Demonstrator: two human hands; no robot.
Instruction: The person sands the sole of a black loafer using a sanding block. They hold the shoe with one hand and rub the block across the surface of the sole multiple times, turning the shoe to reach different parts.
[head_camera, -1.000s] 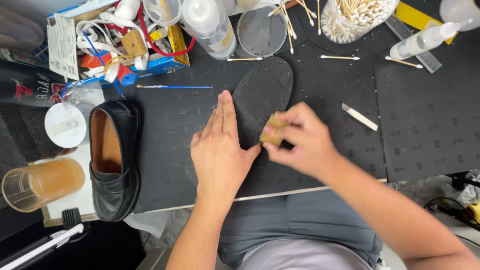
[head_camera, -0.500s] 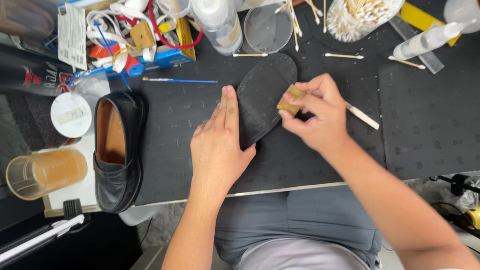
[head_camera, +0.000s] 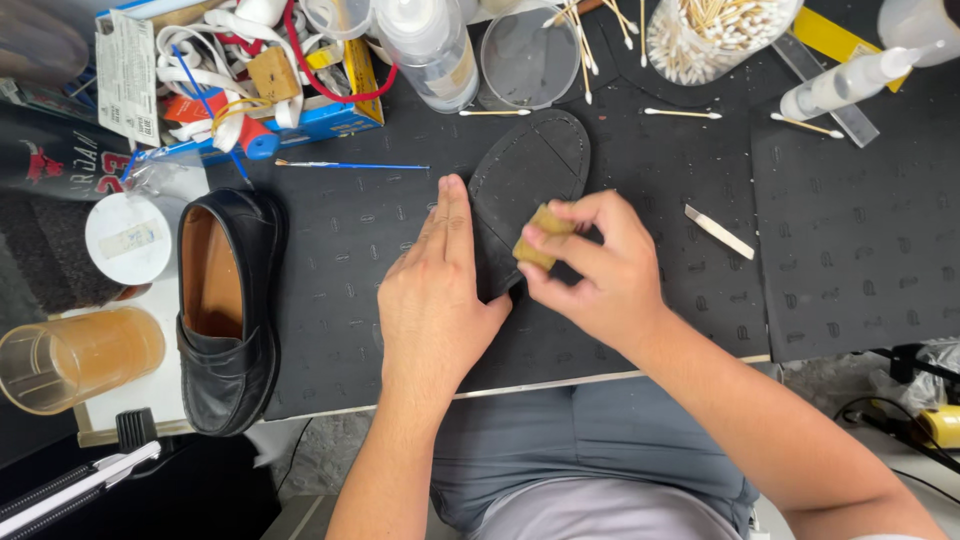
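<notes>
Sole: the black shoe sole (head_camera: 530, 190) lies flat on the bench, mid-scene, toe pointing far and slightly right; its surface is matte with a stitched line round the rim.
Left hand: your left hand (head_camera: 435, 290) lies flat just left of the sole, fingers straight and together, their edge touching the sole's left rim.
Right hand: your right hand (head_camera: 595, 270) has its fingers clamped on a small tan block (head_camera: 540, 235), pressed against the sole's near half.
Bench: the bench (head_camera: 850, 260) is covered with black mats showing a faint repeated pattern.
Left side: a black loafer (head_camera: 230, 310) stands upright, with a white-lidded jar (head_camera: 128, 238) and a cup of amber liquid (head_camera: 70, 358) further left.
Far edge: a box of supplies (head_camera: 250, 70), a thin blue brush (head_camera: 350, 165), clear bottles and a tub of cotton swabs (head_camera: 710, 35).
Right: a small white stick (head_camera: 720, 232) lies apart from the sole.
</notes>
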